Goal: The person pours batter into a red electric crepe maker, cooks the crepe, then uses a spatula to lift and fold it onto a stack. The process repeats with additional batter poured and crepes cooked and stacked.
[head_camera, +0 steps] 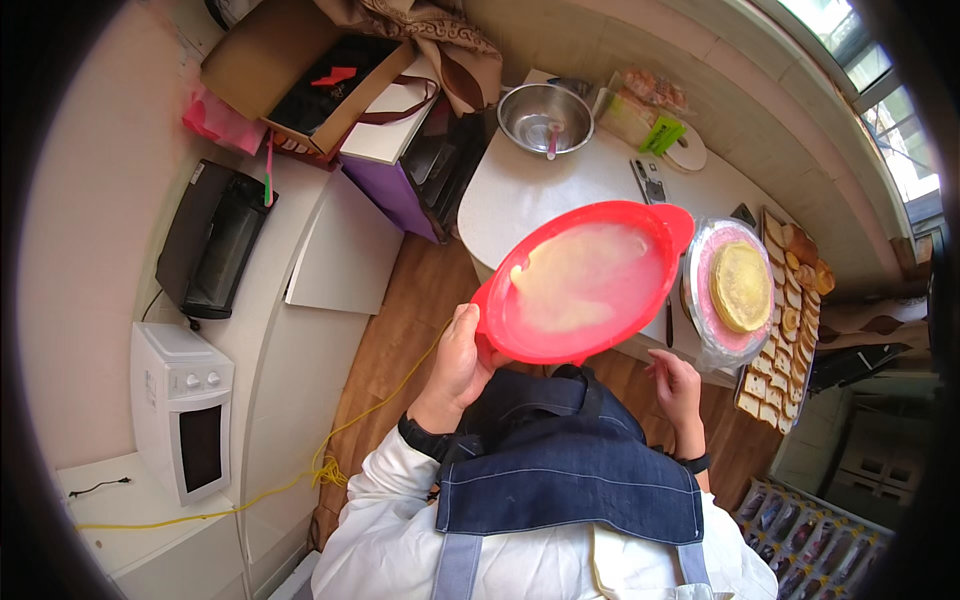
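Note:
My left hand [459, 360] grips one end of a red oval basin [585, 345], holding it tilted over the floor and the white table's near edge. A pale yellow film of batter coats part of its inside. Nothing is in my right hand [675, 379], which is raised below the basin's right side with the fingers partly bent. Right of the basin, a stack of thin yellow pancakes [741, 286] lies on a pink sheet over a round silver board [699, 300] with clear plastic film at its edge.
Farther back on the white table [502, 195] are a steel bowl [525, 124] with a pink-handled spoon [553, 142], bagged bread [630, 116] and a phone [649, 180]. Toasted bread slices fill a tray [780, 337] at right. At left stand a white microwave [180, 412] and a yellow cord [375, 409].

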The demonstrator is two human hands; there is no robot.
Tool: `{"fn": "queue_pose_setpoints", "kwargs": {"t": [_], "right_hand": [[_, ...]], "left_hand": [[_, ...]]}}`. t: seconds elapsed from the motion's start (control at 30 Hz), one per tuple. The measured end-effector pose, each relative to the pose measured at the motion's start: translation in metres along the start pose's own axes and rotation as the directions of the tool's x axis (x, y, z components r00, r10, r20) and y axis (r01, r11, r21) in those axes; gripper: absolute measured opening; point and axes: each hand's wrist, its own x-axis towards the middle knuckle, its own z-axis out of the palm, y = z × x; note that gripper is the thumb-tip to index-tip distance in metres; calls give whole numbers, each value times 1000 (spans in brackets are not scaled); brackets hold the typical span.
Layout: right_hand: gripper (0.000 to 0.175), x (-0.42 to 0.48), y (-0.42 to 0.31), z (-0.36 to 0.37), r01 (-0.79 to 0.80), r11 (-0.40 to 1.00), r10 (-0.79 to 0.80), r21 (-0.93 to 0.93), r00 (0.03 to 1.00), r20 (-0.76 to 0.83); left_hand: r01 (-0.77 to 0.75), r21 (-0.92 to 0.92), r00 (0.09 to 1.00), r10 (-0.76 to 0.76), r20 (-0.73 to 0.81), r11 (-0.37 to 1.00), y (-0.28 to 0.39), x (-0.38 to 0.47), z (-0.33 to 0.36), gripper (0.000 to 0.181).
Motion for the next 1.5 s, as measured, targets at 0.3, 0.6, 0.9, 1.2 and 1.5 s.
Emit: {"fn": "queue_pose_setpoints", "kwargs": {"t": [0.3, 0.6, 0.9, 1.2, 1.5], "right_hand": [[20, -1, 3, -2, 24, 1000, -25, -9, 999, -35], [16, -12, 7, 0, -21, 1000, 20, -1, 997, -77], [17, -13, 12, 3, -16, 998, 24, 66, 993, -113], [20, -9, 17, 6, 9, 996, 1, 84, 994, -111], [21, -13, 27, 8, -10, 993, 26, 117, 991, -129]], "left_hand": [[-433, -41, 855, 425, 298, 900, 21, 20, 41, 21], [-819, 83, 563, 770, 300, 567, 55, 10, 75, 21], [-890, 342, 393, 888, 241, 301, 72, -9, 88, 23], [-717, 698, 321, 890, 325, 3, 92, -28, 82, 19], [-638, 769, 420, 847, 327, 20, 103, -40, 87, 18]]}}
